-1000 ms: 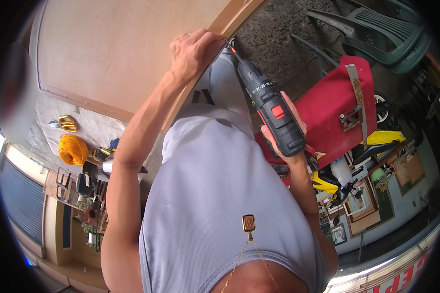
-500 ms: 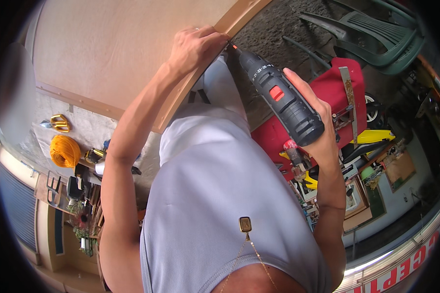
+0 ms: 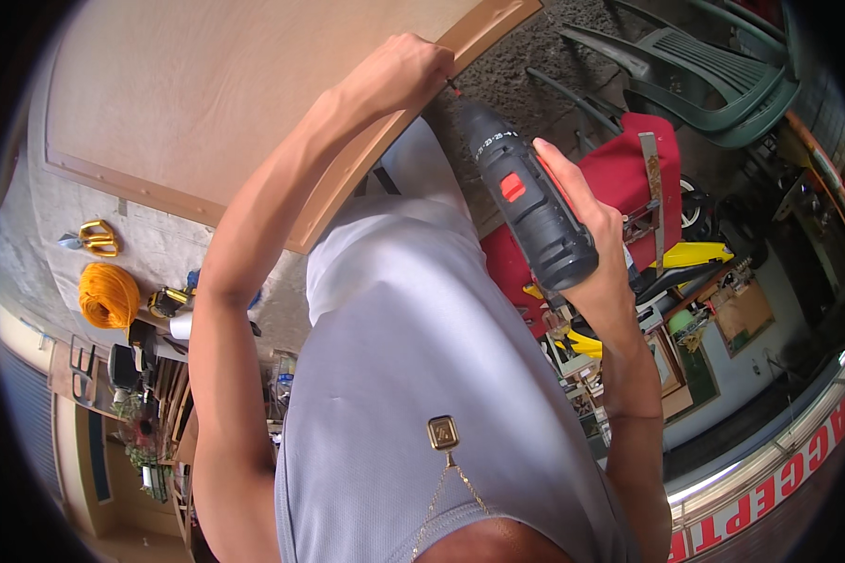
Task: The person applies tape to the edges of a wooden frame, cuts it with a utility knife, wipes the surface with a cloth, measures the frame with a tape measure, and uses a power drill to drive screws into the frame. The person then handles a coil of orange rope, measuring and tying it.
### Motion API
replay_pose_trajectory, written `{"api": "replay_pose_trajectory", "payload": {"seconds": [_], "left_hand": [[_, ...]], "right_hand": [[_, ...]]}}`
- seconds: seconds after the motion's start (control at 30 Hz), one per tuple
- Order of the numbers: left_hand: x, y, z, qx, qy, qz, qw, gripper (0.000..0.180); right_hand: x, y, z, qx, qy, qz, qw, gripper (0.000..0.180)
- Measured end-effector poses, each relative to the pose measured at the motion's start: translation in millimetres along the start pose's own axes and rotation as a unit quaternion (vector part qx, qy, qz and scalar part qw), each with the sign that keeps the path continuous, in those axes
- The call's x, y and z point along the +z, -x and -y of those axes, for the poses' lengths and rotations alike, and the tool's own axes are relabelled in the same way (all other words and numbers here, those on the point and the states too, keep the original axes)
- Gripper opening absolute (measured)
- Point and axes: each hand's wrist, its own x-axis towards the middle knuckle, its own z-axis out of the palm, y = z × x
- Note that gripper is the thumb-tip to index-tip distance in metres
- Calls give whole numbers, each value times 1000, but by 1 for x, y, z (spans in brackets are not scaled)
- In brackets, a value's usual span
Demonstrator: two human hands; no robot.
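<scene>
One pair of yellow-handled metal snips [image 3: 100, 238] lies farthest left on a grey, worn-looking surface [image 3: 160, 258]. Just below it in view sits a round coil of bright orange cord [image 3: 109, 296], and right of that, a yellow-and-black tape measure [image 3: 167, 302]. Next comes a large, pale wooden panel with a brown wooden frame [image 3: 347, 174], which reaches to the upper edge of the view. The left hand [image 3: 406, 73] is at the frame's right-hand side, its fingers bent closely together; whether they pinch anything cannot be told. A black cordless drill with a red button [image 3: 535, 220] slants up toward them, its thin bit near the fingertips. The right hand [image 3: 599, 220] holds the drill, its fingers wrapped about the grip. Beyond stand a red sheet-like piece with a rusty metal strip [image 3: 655, 192] against it, and dark green plastic chairs [image 3: 723, 84].
</scene>
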Motion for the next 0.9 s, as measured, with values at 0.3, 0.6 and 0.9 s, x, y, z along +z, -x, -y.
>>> {"api": "replay_pose_trajectory", "payload": {"seconds": [0.3,0.6,0.9], "left_hand": [[1,-6,-2,-20,-33,4,999,12],[10,-5,0,-15,10,-58,998,8],[13,-10,3,4,52,-88,995,5]], "right_hand": [[3,-4,7,18,-1,0,1000,66],[5,-9,15,28,31,-7,999,65],[-4,-9,16,5,170,41,985,78]]}}
